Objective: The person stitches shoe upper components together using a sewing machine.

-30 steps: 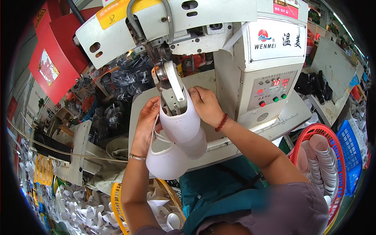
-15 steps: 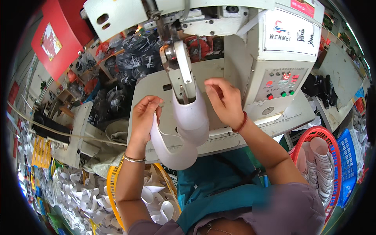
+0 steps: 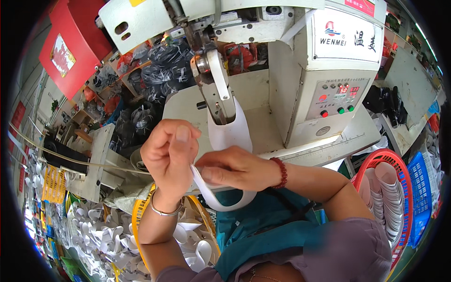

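Note:
A smooth white shoe-upper piece (image 3: pixel 237 136) sits over the narrow arm of a machine (image 3: pixel 221 105). Another white curved shoe-upper piece (image 3: pixel 225 203) hangs in a loop below it, partly covered by my right hand. My right hand (image 3: pixel 239 168) reaches across from the right, its fingers closed on the upright end of that looped piece. Close by on the left, my left hand (image 3: pixel 170 155) is raised with thumb and fingers pressed together. Whatever lies in that pinch is too small to make out. The piece's end stands against the lower part of my left hand.
A control box (image 3: pixel 336 101) with buttons and lit digits stands at the right of the worktable (image 3: pixel 310 152). A red basket (image 3: pixel 408 197) holds stacked pale pieces. Loose white pieces fill a yellow basket (image 3: pixel 137 218) at lower left. Black bags (image 3: pixel 164 70) lie behind.
My right hand has come down and left from beside the machine arm onto the looped piece's end. My left hand has moved nearer, its fingers now pinched above that end.

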